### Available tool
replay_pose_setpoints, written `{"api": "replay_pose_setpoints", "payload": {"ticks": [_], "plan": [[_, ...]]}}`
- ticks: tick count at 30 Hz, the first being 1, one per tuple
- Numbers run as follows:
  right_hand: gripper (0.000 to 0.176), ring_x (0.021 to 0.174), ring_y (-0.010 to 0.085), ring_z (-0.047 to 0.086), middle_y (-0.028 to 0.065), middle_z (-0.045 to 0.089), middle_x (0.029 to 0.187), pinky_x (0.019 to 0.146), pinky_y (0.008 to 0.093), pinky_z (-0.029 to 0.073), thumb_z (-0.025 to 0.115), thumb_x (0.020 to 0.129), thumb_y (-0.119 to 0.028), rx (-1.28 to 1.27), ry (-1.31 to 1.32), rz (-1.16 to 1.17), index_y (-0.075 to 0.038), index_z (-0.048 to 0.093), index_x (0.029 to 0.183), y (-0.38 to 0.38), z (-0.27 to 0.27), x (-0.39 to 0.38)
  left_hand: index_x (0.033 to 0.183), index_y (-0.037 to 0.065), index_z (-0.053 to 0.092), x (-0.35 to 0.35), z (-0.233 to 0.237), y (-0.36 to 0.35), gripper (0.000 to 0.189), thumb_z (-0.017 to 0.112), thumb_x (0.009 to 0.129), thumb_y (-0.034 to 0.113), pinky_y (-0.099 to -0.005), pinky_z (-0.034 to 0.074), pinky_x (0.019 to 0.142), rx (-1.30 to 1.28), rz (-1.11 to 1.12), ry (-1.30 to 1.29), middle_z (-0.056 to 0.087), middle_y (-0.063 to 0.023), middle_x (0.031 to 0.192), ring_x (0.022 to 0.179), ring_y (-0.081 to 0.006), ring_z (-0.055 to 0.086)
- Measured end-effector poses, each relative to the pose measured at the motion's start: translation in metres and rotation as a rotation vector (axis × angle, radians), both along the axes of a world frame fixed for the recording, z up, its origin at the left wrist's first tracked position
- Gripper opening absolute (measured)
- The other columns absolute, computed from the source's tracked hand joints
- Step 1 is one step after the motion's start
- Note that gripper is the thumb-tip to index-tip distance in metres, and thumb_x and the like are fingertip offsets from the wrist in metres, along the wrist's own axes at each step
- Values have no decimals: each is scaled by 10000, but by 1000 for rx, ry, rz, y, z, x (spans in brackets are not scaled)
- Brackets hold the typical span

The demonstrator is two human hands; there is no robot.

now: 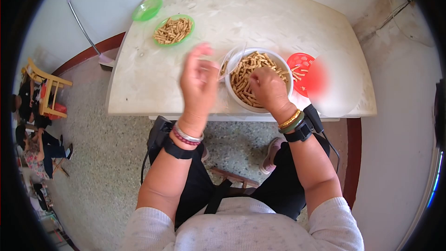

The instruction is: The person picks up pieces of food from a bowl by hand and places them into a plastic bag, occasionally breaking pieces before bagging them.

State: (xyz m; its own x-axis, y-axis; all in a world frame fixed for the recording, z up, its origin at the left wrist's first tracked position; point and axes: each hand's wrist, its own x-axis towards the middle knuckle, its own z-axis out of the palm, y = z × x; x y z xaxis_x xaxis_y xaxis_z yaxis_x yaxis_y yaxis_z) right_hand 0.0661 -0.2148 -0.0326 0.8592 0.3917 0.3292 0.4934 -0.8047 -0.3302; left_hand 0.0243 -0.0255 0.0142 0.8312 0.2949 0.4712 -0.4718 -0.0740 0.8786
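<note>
A white bowl (pixel 282 60) full of short, tan stick-shaped pieces (pixel 242 80) stands near the table's front edge. Over it, my right hand (pixel 269 89) has its fingers curled down and pressed together; I cannot tell what is in them. My left hand (pixel 199 80) is raised left of the bowl, blurred by motion, with thumb and fingers apart. Between this hand and the bowl, a thin clear plastic piece (pixel 233 60) overlaps the bowl's left rim. Right of the bowl lies a red perforated basket (pixel 297 58) with a few sticks inside.
A green plate (pixel 161 41) at the back left carries more sticks, and a green dish (pixel 147 9) lies behind it. A pale, blurred round shape (pixel 341 86) covers the table's right end. On the left floor are a broom (pixel 106 60), a wooden chair (pixel 49 88) and seated people (pixel 39 151).
</note>
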Motion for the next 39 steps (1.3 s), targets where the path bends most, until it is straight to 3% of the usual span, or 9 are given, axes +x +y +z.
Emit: {"api": "replay_pose_setpoints", "payload": {"ticks": [2,4,8,10,23,30,33,36,39], "plan": [[154,743,217,660,105,660,795,642,371,525,602,898,-173,224,-17,-27,-29,654,879,-5,6,6,1260,-4,526,5,9,20,326,525,934,11,-203,453,628,-180,196,-8,607,-55,1154,810,-68,558],[179,617,121,549,21,595,705,560,253,444,554,980,-187,872,559,-129,-32,629,929,-9,12,11,1224,3,553,5,14,33,288,518,939,14,-210,453,632,-132,282,20,623,-51,1107,785,-68,553],[155,623,50,482,7,646,814,547,197,392,542,1001,-178,1442,1029,90,-57,634,1030,-12,25,7,1171,12,592,2,-1,25,246,529,933,-4,-196,451,636,-23,60,58,640,-33,1033,733,-53,541],[144,651,45,505,11,653,835,581,191,419,537,999,-139,1460,1032,97,-55,619,1082,-9,29,6,1125,17,616,-3,0,11,219,547,922,-29,-185,452,640,249,18,92,647,-18,978,695,-39,531],[98,698,53,588,0,663,830,639,196,481,628,925,-39,1145,468,131,-8,631,1018,18,36,1,1083,23,641,17,-25,20,263,700,839,102,-244,474,595,581,97,347,656,-55,904,618,-91,534],[119,679,149,668,114,699,772,628,271,524,704,858,-101,736,242,84,-14,668,931,43,25,11,991,11,646,35,-33,17,167,665,883,138,-247,460,555,338,74,382,603,-17,684,558,-103,546],[115,642,150,639,93,679,729,623,271,517,698,871,-114,735,228,75,-20,670,932,44,21,15,921,9,648,37,-31,29,101,622,920,107,-205,412,503,-313,-146,606,632,-2,740,615,-57,560],[179,634,154,605,83,665,736,626,275,512,697,880,-123,686,306,56,-19,656,1020,42,20,20,933,-1,650,41,-38,16,114,634,914,110,-203,420,517,176,-24,437,635,-3,747,629,-44,552],[354,832,197,597,113,655,944,753,304,506,657,919,-187,969,151,29,0,579,1209,42,29,16,914,-11,669,37,-38,6,127,637,874,105,-287,515,624,45,-73,516,697,-104,775,651,-147,641]]}}
